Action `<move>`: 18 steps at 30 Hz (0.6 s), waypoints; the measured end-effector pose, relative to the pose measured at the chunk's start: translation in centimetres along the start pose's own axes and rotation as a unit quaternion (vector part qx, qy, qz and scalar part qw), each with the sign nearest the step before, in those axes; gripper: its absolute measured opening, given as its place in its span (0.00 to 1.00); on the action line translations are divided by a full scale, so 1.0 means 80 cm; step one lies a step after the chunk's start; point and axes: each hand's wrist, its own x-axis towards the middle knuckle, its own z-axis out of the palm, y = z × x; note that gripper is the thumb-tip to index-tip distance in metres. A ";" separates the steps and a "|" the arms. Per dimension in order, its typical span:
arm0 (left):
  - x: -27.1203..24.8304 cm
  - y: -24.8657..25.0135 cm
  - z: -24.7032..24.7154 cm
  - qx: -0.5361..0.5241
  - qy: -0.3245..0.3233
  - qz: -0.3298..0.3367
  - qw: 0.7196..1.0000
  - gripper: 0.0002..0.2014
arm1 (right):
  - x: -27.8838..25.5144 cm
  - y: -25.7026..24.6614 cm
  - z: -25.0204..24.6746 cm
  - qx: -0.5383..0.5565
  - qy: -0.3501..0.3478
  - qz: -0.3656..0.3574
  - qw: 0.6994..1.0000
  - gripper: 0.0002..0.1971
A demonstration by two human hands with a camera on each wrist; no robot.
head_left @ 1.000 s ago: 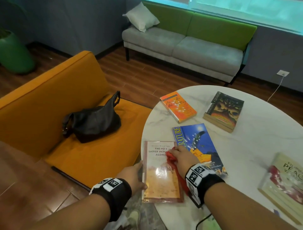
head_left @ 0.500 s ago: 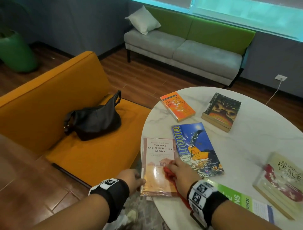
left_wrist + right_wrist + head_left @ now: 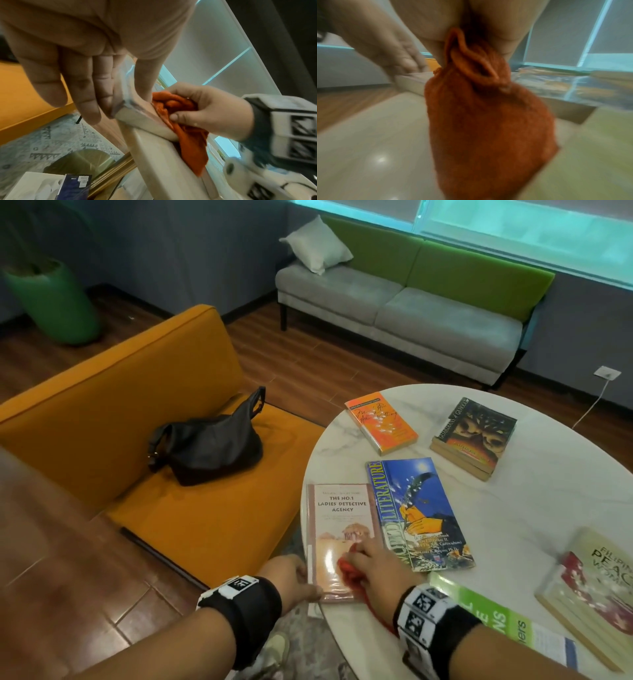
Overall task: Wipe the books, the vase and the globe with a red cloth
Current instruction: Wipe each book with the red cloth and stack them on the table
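A pink-brown paperback, "The No.1 Ladies' Detective Agency" (image 3: 337,525), lies at the left rim of the round marble table (image 3: 534,508). My left hand (image 3: 306,582) pinches its near left corner (image 3: 137,116), thumb on the cover and fingers along the spine. My right hand (image 3: 363,559) grips a bunched red cloth (image 3: 349,571) and presses it on the cover's near end. The cloth (image 3: 185,135) hangs over the book's front edge, and the right wrist view shows it blurred (image 3: 488,121). No vase or globe is in view.
More books lie on the table: a blue one (image 3: 421,508) beside the paperback, an orange one (image 3: 380,422), a dark one (image 3: 474,436), a cream one (image 3: 596,587) and a green booklet (image 3: 496,614). An orange seat (image 3: 191,525) with a black bag (image 3: 209,446) stands left.
My right hand has slid the red cloth down the paperback's cover toward me, from beside the title to the near end. My left hand has kept its hold on the corner.
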 end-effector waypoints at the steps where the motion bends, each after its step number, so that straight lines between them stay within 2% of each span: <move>1: 0.000 0.000 0.000 0.000 -0.003 -0.007 1.000 0.16 | -0.007 -0.013 0.006 0.013 -0.001 -0.033 0.999 0.18; 4: 0.000 0.000 0.001 -0.010 -0.005 -0.022 1.000 0.17 | -0.005 -0.032 0.008 0.041 -0.021 -0.064 0.997 0.16; 5: 0.001 0.000 0.001 -0.018 -0.002 -0.021 1.000 0.16 | 0.002 -0.032 0.000 0.050 -0.005 -0.057 0.997 0.16; 7: 0.001 0.000 0.003 -0.012 0.004 -0.021 1.000 0.15 | 0.016 -0.022 -0.015 0.066 0.019 -0.012 0.998 0.14; 8: 0.001 0.000 0.003 -0.006 0.004 -0.021 1.000 0.15 | 0.022 -0.011 -0.021 0.047 0.059 0.015 0.997 0.11; 10: 0.001 0.000 0.003 -0.004 0.005 -0.014 1.000 0.17 | 0.018 0.005 -0.024 0.012 0.068 0.049 0.996 0.08; 12: -0.001 0.000 0.004 -0.007 0.006 -0.009 1.000 0.18 | 0.005 0.007 -0.013 0.003 -0.001 0.038 0.999 0.14; 15: 0.000 0.000 0.003 -0.009 0.003 -0.012 1.000 0.19 | -0.018 -0.018 0.006 -0.080 -0.065 -0.044 0.994 0.19; 18: 0.002 0.004 0.001 -0.018 -0.005 -0.015 1.000 0.19 | -0.005 -0.034 0.020 0.012 -0.037 -0.078 0.996 0.16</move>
